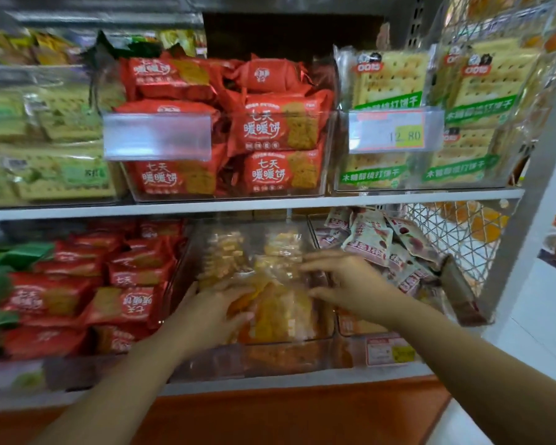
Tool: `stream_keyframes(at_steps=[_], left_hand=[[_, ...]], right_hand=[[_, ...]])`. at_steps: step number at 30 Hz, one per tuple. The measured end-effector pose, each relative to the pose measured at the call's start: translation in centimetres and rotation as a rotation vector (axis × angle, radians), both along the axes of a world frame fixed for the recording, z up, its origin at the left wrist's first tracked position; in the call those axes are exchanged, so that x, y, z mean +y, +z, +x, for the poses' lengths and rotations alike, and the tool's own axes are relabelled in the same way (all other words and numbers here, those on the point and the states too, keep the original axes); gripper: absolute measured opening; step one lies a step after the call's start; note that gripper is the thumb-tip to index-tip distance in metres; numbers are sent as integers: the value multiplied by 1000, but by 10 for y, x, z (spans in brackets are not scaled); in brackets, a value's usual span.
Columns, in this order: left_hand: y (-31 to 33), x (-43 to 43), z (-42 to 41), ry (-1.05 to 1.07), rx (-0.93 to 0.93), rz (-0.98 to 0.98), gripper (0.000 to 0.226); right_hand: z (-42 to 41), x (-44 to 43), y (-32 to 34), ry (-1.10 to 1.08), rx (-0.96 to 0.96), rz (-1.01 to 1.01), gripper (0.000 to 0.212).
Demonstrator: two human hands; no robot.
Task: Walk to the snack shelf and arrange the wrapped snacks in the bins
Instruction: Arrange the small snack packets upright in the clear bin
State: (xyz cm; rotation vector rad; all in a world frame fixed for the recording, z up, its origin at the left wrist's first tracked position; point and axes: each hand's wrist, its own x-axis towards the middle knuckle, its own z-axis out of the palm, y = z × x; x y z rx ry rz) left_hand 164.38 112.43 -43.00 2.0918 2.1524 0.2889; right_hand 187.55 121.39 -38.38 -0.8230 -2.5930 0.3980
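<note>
On the lower white shelf board [238, 204], in the middle clear plastic bin [286, 344], both hands work among the yellow-orange snacks in transparent wrappers [281, 311], which fill that bin from front to back. The left hand [215, 305] has its grip clamped on the near edge of one of these packets, with the fingers curled over its top. This is most likely to lift it or square it against its neighbours. The right hand [347, 281] lies farther back and to the right, its fingers straight and spread, its grip apart and holding nothing. It seems to be steadying the loose pile so nothing slides while the other packet is shifted. Motion blur smears both hands, so it cannot be told whether the right fingertips press the wrappers or hang just above them. The bin's lowest layer shows only as an orange haze through the front wall. Red biscuit packets [132, 305] fill the bin to the left, and pale pouches with red print [369, 240] fill the one to the right. The small price label [387, 350] on the lower shelf edge is too blurred to read.
</note>
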Motion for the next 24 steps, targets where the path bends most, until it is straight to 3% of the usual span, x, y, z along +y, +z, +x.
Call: stream_keyframes(at_steps=[6, 10, 14, 19, 24], left_hand=[[15, 19, 40, -114, -57, 89, 42], [29, 41, 100, -274, 54, 119, 39], [32, 75, 140, -387, 216, 147, 51], [24, 116, 155, -396, 341, 27, 94], [23, 138, 158, -435, 327, -20, 88]], right_hand=[[85, 11, 14, -234, 117, -81, 26], [128, 25, -2, -387, 154, -161, 23], [144, 36, -21, -337, -60, -181, 23], [146, 47, -42, -226, -333, -258, 25], [140, 58, -50, -217, -390, -296, 35]])
